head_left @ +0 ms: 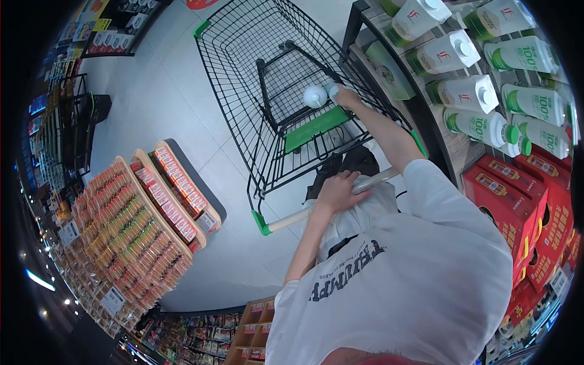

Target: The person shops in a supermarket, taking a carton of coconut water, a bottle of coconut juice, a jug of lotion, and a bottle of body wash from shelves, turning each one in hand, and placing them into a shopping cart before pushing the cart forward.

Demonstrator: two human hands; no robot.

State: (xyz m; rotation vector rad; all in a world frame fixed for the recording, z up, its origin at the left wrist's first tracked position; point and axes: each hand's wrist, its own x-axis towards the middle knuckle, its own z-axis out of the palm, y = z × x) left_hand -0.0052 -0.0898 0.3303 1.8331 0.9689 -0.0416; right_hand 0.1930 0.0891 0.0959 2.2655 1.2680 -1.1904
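Head view: a pale bluish-white item [333, 90], its shape partly hidden, is at the right hand [348, 98], whose bent fingers close around it above the seat end of a black wire shopping cart [234, 91] with green plastic corners. Just beside it, on the left, is a rounded white bottle-like object [314, 96], near the green plastic flap [316, 129]. The left hand [338, 191] lies over the pale, straight cart handle [289, 221], fingers past its far edge and thumb on the near side; whether it grips firmly or only rests I cannot tell. To the right stand white-and-green capped drink cartons [463, 95], with red cardboard boxes [505, 194] nearer the person; to the left slopes a display of clear-wrapped snacks [131, 228]
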